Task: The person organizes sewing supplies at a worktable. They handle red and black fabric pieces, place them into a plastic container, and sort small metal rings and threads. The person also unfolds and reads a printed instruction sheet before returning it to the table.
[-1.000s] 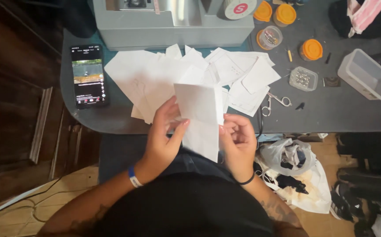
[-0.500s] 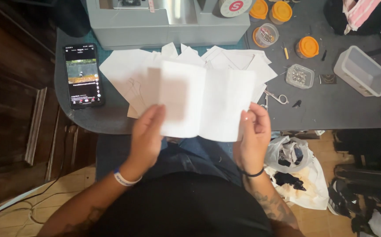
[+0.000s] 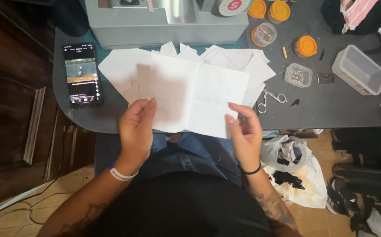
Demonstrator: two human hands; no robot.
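Above grey table (image 3: 331,109), hands spreading paper (image 3: 197,94).

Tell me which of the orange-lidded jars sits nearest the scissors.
The lone jar just above the clear pin box; the other three cluster higher, beside the grey machine. Scissors lie below it.

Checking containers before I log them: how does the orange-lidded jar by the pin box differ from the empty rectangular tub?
The orange-lidded jar is round and closed; the rectangular tub is boxy, open and larger. The jar sits left of the tub, nearer the pin box. Both rest on the grey table, away from both hands.
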